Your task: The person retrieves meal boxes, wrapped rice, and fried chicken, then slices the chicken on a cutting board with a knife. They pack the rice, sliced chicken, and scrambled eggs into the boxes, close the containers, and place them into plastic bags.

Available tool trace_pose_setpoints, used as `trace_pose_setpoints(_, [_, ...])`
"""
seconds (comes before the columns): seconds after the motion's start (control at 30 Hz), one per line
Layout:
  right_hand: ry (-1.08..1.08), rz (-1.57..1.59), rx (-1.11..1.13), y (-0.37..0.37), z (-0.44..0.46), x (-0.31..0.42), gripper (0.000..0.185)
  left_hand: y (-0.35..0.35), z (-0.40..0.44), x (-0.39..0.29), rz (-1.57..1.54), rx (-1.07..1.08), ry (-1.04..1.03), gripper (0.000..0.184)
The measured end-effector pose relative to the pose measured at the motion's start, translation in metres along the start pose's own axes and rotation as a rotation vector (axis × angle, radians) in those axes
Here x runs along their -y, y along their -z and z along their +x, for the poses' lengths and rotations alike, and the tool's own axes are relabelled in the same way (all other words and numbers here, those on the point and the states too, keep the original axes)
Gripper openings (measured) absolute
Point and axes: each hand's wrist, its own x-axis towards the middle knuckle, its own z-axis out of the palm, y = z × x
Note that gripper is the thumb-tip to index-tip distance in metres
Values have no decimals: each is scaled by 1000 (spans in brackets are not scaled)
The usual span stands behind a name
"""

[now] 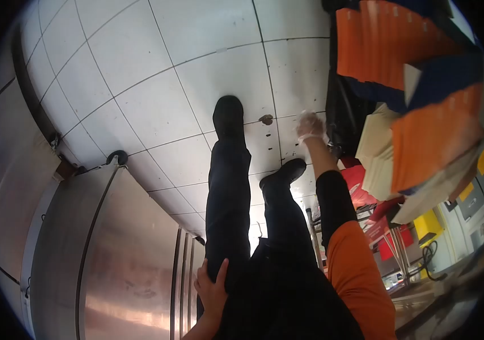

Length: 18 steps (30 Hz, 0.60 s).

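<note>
Left hand (212, 292): resting spread on trouser leg (227, 221)
Right hand (311, 126): blurring; cannot tell grip
Brown patch (265, 119): lying near right hand

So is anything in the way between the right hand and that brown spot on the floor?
Nothing visible. Between the right hand and the brown spot there's only white floor tile. How high the hand is above the floor, I can't tell.
</note>
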Motion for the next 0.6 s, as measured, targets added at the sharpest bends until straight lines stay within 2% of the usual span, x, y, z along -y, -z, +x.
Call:
trace_pose_setpoints(0.07, [485,79,-209,-65,-15,-22,40,2,-1,-3,-121,30,15,59])
trace_pose_setpoints(0.1, [317,550,118,-15,-57,-7,46,-3,7,-1,-242,32,25,60])
trace_pose_setpoints(0.13, [337,578,158,33,-99,9,47,-2,16,0,-363,28,29,62])
trace_pose_setpoints(0.2, [325,695,282,84,-162,26,44,54,12,-25,-92,-230,-69,69])
trace_pose_setpoints(0.23, [758,251,37,72,-172,19,40,19,18,-17,-29,-323,-48,78])
trace_pose_setpoints(0.27, [671,469,228,121,-214,28,39,35,24,-12,-139,-233,-79,73])
trace_pose_setpoints(0.3, [542,708,405,172,-255,36,38,61,24,-17,-264,-240,-82,69])
trace_pose_setpoints(0.33, [387,916,541,228,-300,46,38,38,54,0,-569,-367,-305,61])
trace_pose_setpoints(0.37, [257,1295,607,225,-314,50,41,52,62,-1,-602,-594,-568,50])
trace_pose_setpoints(0.4, [573,1300,602,232,-321,46,46,98,47,-7,-751,-556,-679,41])
trace_pose_setpoints(0.43, [603,926,429,258,-334,54,50,101,70,-4,-802,-430,-722,37])
trace_pose_setpoints(0.5, [648,1023,420,334,-398,50,47,162,44,-27,-1243,-410,-770,50])
trace_pose_setpoints(0.57, [685,1012,306,397,-464,55,37,229,46,-30,-1039,28,-282,62])
trace_pose_setpoints(0.6, [731,955,256,419,-486,55,38,254,46,-35,-1097,71,-413,64])
